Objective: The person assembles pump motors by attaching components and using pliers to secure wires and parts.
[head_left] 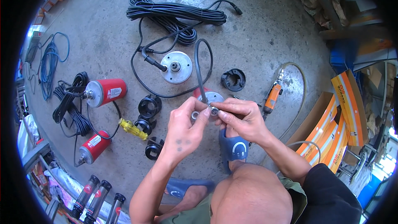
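Note:
My left hand [185, 128] is closed in a pinch around the lower end of a thick black cable [199, 68]. A shiny metal ring [195, 115] shows by its fingers. My right hand [242, 118] meets it, thumb and fingers closed on a small round metal fitting [214, 110] with a dark hole. Whether cable and fitting are joined is hidden by the fingertips. Just beyond both hands is a red motor [196, 93] with a silver end plate [214, 97], partly covered. Farther off, a round silver plate [182, 74] with a central shaft has a cable entering its side.
Coiled black cable [174, 11] lies at the far side. Two red motors [114, 89] lie left, near a yellow tool [132, 129] and black plastic rings [149, 106]. An orange air tool [273, 96] with a hose and orange cartons [348, 108] are right. Clear tubes [99, 197] stand lower left.

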Tool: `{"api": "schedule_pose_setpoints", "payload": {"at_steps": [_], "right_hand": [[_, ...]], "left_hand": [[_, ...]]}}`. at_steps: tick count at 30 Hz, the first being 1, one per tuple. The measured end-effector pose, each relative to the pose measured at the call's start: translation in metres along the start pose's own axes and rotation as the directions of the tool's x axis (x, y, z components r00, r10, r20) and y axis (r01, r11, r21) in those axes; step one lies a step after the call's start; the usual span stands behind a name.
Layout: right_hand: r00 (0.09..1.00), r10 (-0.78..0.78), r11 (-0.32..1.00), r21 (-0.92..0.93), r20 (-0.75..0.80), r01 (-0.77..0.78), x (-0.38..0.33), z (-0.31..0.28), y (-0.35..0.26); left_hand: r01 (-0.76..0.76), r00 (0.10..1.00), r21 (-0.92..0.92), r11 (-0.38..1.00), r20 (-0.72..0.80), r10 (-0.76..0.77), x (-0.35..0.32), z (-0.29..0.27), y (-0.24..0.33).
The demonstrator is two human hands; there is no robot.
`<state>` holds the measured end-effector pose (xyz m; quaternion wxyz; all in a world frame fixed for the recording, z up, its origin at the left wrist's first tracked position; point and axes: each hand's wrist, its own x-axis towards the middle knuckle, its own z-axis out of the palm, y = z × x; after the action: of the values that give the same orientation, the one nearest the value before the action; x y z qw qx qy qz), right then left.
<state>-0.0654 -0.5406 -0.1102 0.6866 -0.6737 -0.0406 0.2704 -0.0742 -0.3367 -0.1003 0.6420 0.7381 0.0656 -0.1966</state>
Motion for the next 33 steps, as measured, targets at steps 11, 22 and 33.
{"api": "schedule_pose_setpoints", "payload": {"at_steps": [11, 22, 33], "right_hand": [[0.999, 0.020, 0.998, 0.055, -0.050, -0.017, -0.002, 0.004, -0.001], [0.998, -0.032, 0.998, -0.055, -0.061, 0.028, -0.006, 0.006, -0.031], [0.989, -0.142, 0.979, -0.142, 0.044, 0.147, 0.000, 0.002, -0.054]], "left_hand": [[0.101, 0.995, -0.183, 0.978, 0.033, -0.097, 0.002, 0.000, -0.004], [0.034, 0.995, -0.056, 0.998, 0.099, -0.029, -0.002, -0.010, 0.026], [-0.162, 0.976, 0.130, 0.978, 0.169, 0.140, -0.012, -0.023, 0.046]]}}
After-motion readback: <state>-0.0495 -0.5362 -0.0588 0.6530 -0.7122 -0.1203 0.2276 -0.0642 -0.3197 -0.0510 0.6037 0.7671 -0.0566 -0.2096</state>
